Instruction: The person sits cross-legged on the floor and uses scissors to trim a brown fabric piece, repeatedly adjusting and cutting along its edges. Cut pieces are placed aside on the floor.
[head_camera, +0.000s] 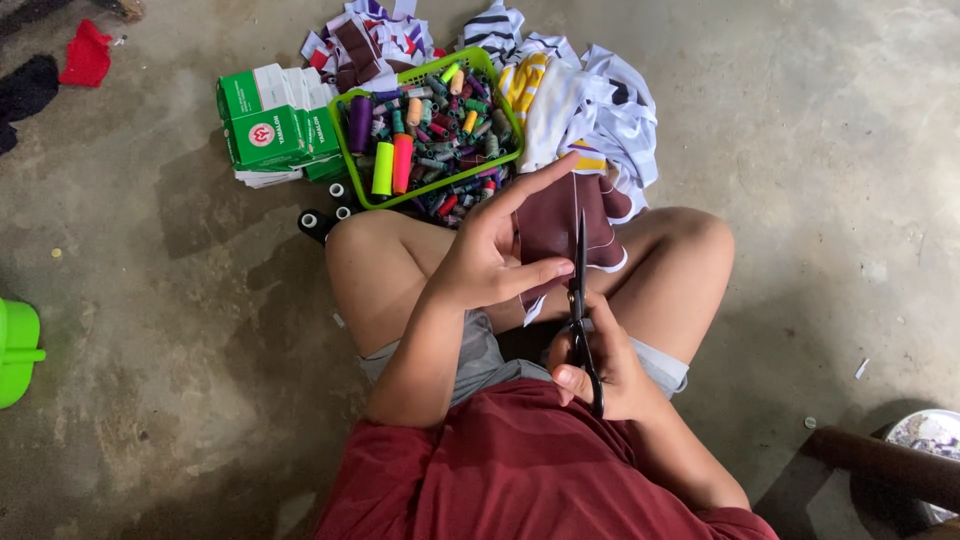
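I sit cross-legged on a concrete floor. My left hand (492, 255) pinches a piece of maroon fabric (556, 222) with a white edge, held over my lap. Black scissors (580, 300) are gripped in my right hand (600, 372), their blades pointing up and away from me along the fabric's right side, right beside my left fingers. The blades look nearly closed against the cloth.
A green basket (352, 150) full of several coloured thread spools lies just beyond my knees. Green-and-white boxes (268, 125) stand to its left, a pile of white and printed cloth (590, 100) to its right. Black spools (318, 222) lie by my left knee. A green plastic object (15, 352) is at far left.
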